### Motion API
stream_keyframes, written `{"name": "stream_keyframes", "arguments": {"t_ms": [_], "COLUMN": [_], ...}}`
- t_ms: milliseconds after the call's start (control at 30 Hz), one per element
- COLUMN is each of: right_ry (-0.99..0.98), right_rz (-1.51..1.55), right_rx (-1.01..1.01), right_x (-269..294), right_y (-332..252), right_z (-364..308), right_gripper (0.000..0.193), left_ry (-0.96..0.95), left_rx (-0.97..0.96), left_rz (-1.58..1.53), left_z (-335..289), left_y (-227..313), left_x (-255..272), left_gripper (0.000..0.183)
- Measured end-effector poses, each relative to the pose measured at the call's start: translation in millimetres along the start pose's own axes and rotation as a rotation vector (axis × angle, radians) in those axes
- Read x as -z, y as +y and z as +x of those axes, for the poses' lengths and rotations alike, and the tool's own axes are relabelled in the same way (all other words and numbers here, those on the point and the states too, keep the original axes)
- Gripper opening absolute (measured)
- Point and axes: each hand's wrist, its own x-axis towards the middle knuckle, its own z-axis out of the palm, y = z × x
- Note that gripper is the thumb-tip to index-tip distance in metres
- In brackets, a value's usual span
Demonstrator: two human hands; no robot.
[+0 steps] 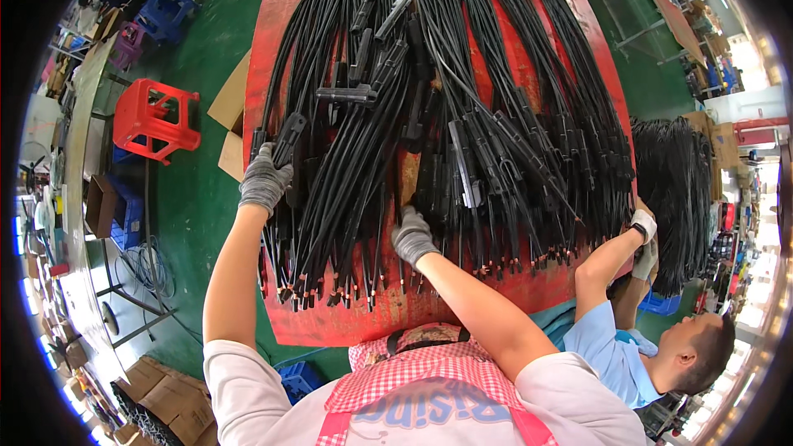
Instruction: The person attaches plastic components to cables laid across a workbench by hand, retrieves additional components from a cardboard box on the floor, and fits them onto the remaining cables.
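Many black cables (330,223) lie lengthwise on a red tabletop (314,326), with stripped coppery ends toward me. Black oblong housings sit along them, one loose housing (347,95) lying crosswise on the pile. My left hand (266,183), in a grey glove, is at the bundle's left edge, fingers curled beside a black housing (289,137); it appears closed on cables there. My right hand (413,238), also gloved, reaches into the middle of the pile next to a cluster of dark housings (438,186). Its fingertips are partly hidden among the cables.
At right, a co-worker in a light blue shirt (632,367) has gloved hands at the table's edge, near a hanging mass of black cables (677,198). A red stool (157,120) stands on the green floor at left. Cardboard boxes (169,400) lie at lower left.
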Motion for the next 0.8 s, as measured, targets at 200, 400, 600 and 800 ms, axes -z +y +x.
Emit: {"name": "stream_keyframes", "arguments": {"t_ms": [200, 400, 600, 800], "right_ry": [0.026, 0.308, -0.340, -0.003], "right_rz": [-0.157, 0.497, 1.300, 1.003], "right_rx": [0.094, 0.117, 0.003, -0.034], "right_x": [-21, -41, 31, -8], "right_y": [-10, 23, -20, -40], "right_z": [7, 26, -27, -19], "right_gripper": [0.054, 0.019, 0.013, 0.035], "left_ry": [0.087, 0.027, 0.016, 0.348], "left_rx": [0.024, -0.048, 0.031, -0.290], "left_rz": [0.203, -0.050, -0.021, 0.289], "left_z": [6, 3, 29, 13], "left_y": [-54, -25, 1, 31], "left_x": [-30, -30, -25, -30], "left_gripper": [0.060, 0.056, 0.061, 0.052]}}
